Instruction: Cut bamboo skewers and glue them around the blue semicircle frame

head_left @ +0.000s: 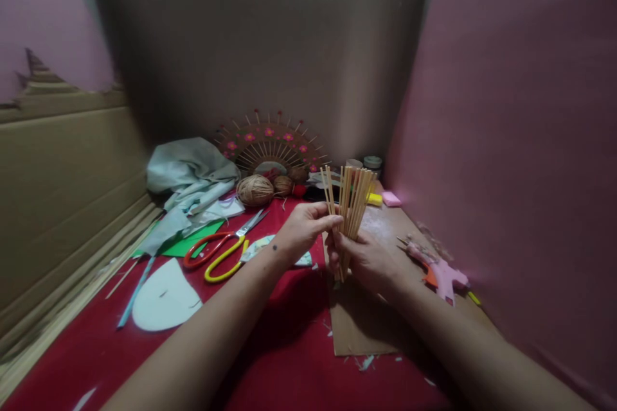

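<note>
A bundle of thin wooden sticks (354, 196) stands nearly upright in front of me, fanned out at the top. My right hand (364, 257) is closed around its lower part. With thumb and fingers, my left hand (315, 225) pinches a few sticks (329, 186) at the bundle's left side. Below the hands lies a sheet of brown cardboard (359, 331) on the red cloth (289, 359). Left of my left hand are scissors (226, 247) with one red and one yellow handle, blades pointing away.
A pink glue gun (446, 276) lies on the right. Balls of twine (255, 191) sit before a decorated stick fan (267, 141) at the back. Crumpled pale cloth (193, 167), green paper (195, 241) and a white cutout (166, 298) lie left. Walls enclose the back and sides.
</note>
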`<state>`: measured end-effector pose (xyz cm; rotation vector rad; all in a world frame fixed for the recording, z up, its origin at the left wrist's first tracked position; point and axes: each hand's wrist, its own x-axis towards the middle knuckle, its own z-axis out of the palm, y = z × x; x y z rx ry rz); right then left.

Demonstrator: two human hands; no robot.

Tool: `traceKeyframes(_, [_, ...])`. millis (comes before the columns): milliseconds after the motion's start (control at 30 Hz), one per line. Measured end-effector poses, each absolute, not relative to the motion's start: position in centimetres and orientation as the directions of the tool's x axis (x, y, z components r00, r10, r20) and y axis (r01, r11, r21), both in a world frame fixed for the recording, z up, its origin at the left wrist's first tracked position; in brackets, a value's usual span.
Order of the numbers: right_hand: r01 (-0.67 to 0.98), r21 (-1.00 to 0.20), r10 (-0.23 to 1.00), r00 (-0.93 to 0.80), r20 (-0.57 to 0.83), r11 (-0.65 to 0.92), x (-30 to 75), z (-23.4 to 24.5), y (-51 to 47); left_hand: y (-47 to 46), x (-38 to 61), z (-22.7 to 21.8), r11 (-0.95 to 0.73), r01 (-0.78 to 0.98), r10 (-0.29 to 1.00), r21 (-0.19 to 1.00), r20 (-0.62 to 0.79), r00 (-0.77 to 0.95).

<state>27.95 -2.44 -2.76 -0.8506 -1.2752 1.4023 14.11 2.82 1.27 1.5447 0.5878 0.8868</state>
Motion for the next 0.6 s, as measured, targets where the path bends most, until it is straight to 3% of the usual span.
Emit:
traceKeyframes(167, [-0.298, -0.951, 0.944, -0.331, 0.017, -0.087, 27.8, -2.8, -2.2, 2.8, 14.3, 1.1, -0.211, -0.043, 0.818, 0.976, 0.201, 0.539])
traceKeyframes(267, [-0.302, -0.934, 0.930, -0.360, -0.075, -0.192, 28.0, -1.8, -2.2, 3.9, 13.0, 1.5, -0.375, 0.174, 0.792, 0.911, 0.217, 0.571])
traceKeyframes(367, [-0.268, -0.920, 0.914, -0.366, -0.177, -0.285, 28.4, -0.8, -2.1, 5.2, 10.1, 1.5, -0.509, 0.489, 0.740, 0.708, 0.070, 0.669])
traceKeyframes(467, [-0.202, -0.910, 0.890, -0.365, -0.274, -0.362, 28.7, -0.5, -1.5, 5.5, 7.5, 0.6, -0.606, 0.671, 0.696, 0.428, -0.124, 0.707])
traceKeyframes(600, [-0.089, -0.902, 0.865, -0.337, -0.373, -0.423, 27.8, -0.5, 0.4, 4.7, 6.3, -1.0, -0.655, 0.734, 0.728, 0.179, -0.111, 0.677])
